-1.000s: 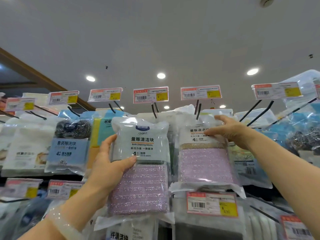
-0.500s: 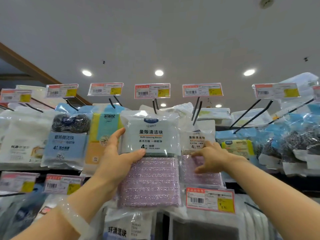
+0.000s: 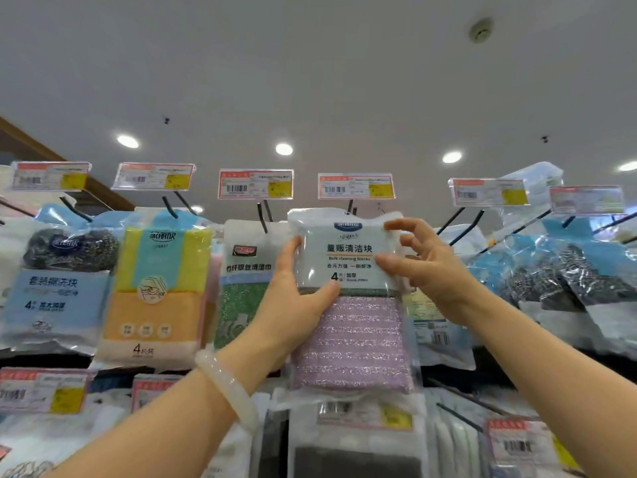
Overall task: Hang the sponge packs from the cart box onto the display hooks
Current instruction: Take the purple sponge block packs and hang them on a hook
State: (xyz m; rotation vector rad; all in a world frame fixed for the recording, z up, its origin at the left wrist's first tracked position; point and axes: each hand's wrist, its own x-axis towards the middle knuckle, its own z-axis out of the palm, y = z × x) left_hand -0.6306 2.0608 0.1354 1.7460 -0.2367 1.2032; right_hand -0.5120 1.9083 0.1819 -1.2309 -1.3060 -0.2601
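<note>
A sponge pack [image 3: 350, 305], clear bag with a white label and purple sponges, is held upright in front of the top row of display hooks. My left hand [image 3: 293, 301] grips its left edge, thumb across the label. My right hand [image 3: 424, 267] pinches the pack's upper right side with thumb and fingertips. The pack's top edge sits just below the black display hook [image 3: 351, 205] under a price tag [image 3: 356, 185]. Whether the hook passes through the pack's hole is hidden. The cart box is out of view.
Hanging left of the pack are a green cloth pack [image 3: 244, 284], a yellow and orange sponge pack [image 3: 158, 288] and a steel scourer pack [image 3: 62, 281]. Scourer bags [image 3: 565, 270] hang at the right. A lower hook row with price tags [image 3: 365, 414] lies beneath.
My left hand carried the purple sponge pack right and up, from the neighbouring hook to the one under the middle price tag. My right hand left the hanging pack and took this pack's upper right side.
</note>
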